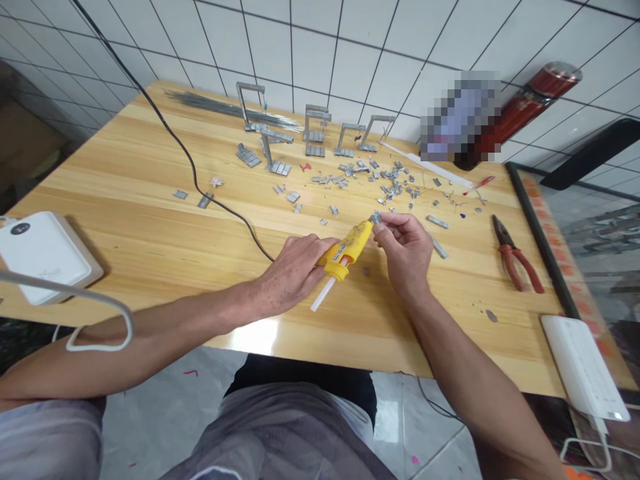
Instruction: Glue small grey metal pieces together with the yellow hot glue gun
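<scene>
My left hand (295, 272) is wrapped round a yellow glue gun (353, 245), whose white glue stick (323, 293) sticks out at the back, toward me. The gun's nozzle points up and to the right. At the nozzle, my right hand (407, 250) pinches a small grey piece (375, 217) between thumb and fingers. The nozzle tip is close to or touching this piece; I cannot tell which. Beyond both hands, many small grey pieces (395, 187) lie scattered on the wooden table (150, 253).
Several grey bracket-shaped stands (273, 157) and a bundle of thin rods (215, 107) are at the back. Red-handled pliers (515, 257) and a white power bank (583, 363) lie right. A white device (47, 257) sits left, near a black cable (193, 163). A red flask (530, 107) leans at the wall.
</scene>
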`<state>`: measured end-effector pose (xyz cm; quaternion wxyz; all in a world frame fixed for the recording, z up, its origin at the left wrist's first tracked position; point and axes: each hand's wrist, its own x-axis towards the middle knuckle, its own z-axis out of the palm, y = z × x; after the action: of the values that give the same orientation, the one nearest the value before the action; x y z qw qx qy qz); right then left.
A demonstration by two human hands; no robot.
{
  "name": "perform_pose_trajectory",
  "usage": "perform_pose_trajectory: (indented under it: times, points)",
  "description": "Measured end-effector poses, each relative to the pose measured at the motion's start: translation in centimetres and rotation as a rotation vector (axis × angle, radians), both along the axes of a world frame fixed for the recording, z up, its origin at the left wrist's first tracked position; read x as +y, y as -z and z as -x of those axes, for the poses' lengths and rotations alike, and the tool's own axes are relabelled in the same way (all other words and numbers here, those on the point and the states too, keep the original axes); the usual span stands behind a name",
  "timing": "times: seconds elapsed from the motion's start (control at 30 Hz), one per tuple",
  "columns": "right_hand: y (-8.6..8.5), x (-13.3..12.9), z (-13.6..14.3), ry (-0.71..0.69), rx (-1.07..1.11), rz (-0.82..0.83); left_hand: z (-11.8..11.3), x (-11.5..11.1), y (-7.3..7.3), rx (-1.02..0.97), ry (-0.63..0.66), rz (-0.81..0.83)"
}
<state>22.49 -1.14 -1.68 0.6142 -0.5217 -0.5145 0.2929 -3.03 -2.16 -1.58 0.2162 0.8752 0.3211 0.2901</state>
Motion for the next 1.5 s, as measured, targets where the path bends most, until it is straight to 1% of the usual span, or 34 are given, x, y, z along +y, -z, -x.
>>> perform_pose_trajectory:
  times: [0.17, 0.33, 0.53, 0.9, 1.1, 1.5]
  points:
    - [-0.01, -0.08, -0.01, 0.006, -0.036, 0.011, -0.02, -0.08, 0.06, -0.030, 0.010, -0.030]
    - [-0.12, -0.15, 0.13, 0.010, -0.002, 0.006, 0.08, -0.08, 0.23, -0.026, 0.009, -0.024]
    - [-0.14, -0.11, 0.16, 0.027, 0.001, 0.018, 0.05, -0.08, -0.01, -0.028, 0.014, -0.045]
    - [-0.41, -0.17, 0.33, 0.028, -0.013, 0.028, 0.13, 0.01, 0.12, -0.026, 0.000, -0.018]
    - [-0.42, -0.17, 0.29, 0.020, 0.006, 0.028, 0.14, -0.04, -0.08, -0.030, 0.001, 0.010]
    - [-0.39, -0.21, 0.16, 0.024, -0.026, 0.041, 0.09, 0.06, -0.41, -0.045, 0.004, 0.043]
